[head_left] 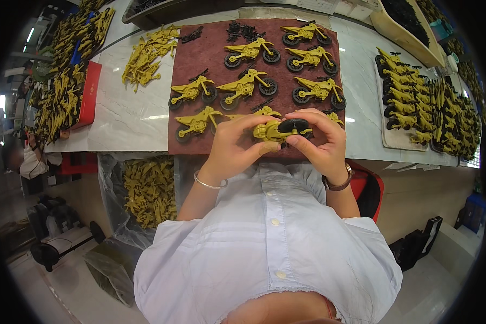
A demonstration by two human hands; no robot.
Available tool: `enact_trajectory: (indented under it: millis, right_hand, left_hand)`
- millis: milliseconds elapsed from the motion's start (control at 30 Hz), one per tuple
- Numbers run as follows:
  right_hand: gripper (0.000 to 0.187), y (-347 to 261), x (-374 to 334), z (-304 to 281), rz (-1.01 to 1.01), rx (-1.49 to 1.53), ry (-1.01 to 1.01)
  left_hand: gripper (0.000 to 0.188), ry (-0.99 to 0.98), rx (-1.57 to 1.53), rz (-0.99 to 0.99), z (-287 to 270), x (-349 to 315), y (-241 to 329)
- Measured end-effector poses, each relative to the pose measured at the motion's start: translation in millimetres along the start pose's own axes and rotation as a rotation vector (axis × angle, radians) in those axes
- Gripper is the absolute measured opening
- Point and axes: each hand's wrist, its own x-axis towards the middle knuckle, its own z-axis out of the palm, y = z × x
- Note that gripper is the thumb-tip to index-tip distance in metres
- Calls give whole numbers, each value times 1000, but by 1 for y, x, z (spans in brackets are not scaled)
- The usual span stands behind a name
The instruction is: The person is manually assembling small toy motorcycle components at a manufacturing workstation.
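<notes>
Between my two hands, over the near edge of a dark red cloth (pixel 200 54), I hold a yellow toy motorcycle (pixel 268 131) with a black wheel (pixel 293 126) toward the right. My left hand (pixel 235 141) is closed on the yellow body. Closed around the wheel end, the fingers of my right hand (pixel 324 141) pinch it from above and below. Beyond them, several yellow toy motorcycles with black wheels lie in rows on the cloth, such as one motorcycle (pixel 243 86). Those just behind my hands are partly hidden.
Loose yellow parts (pixel 148 56) lie left of the cloth, and small black parts (pixel 242 31) at its far edge. A red bin (pixel 90 92) stands far left. More motorcycles (pixel 407 100) crowd a white tray on the right. Below the table, a bag holds yellow parts (pixel 150 189).
</notes>
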Motion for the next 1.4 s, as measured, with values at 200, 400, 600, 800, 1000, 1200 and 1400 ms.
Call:
enact_trajectory:
  millis: [200,400,600,800,1000,1200,1400]
  right_hand:
    - [30,-4,2,-2,-93,-91,-56]
    - [33,2,0,3,-82,-79,-17]
    - [52,13,-6,-27,68,-479,267]
    - [53,20,-28,-56,375,-698,348]
    - [49,19,-29,-68,357,-409,289]
    - [39,11,-8,-81,174,-456,248]
    - [37,28,20,-94,111,-407,248]
  left_hand:
    - [40,17,147,106,2,1,6]
    - [39,23,109,88,4,0,-2]
    - [44,-65,124,-219,-19,12,8]
    - [52,-391,719,-246,-30,23,-4]
    - [61,-251,792,-63,-23,25,-13]
    - [78,-224,800,-191,-24,16,-19]
    - [76,-236,826,-141,-17,16,-17]
